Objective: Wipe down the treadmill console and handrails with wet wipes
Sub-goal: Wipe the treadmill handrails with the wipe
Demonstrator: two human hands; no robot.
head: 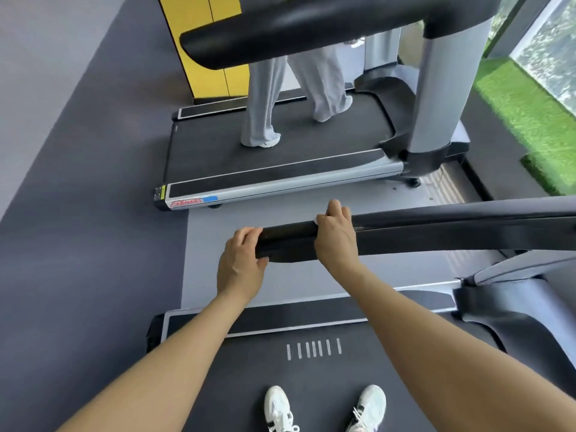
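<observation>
On the handrail (pixel 405 235) end, left hand (pixel 241 263) gripping, right hand (pixel 335 235) clasping wipe (pixel 318 219) beside it

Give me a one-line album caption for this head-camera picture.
Both hands, left and right, grip a treadmill handrail, a white wipe under the right fingers.

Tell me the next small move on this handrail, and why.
Probably slide the right hand rightward along the handrail. A bit of white wipe shows under its fingers, the left hand grips the rail's end, and the long stretch to the right lies beyond both hands.
</observation>
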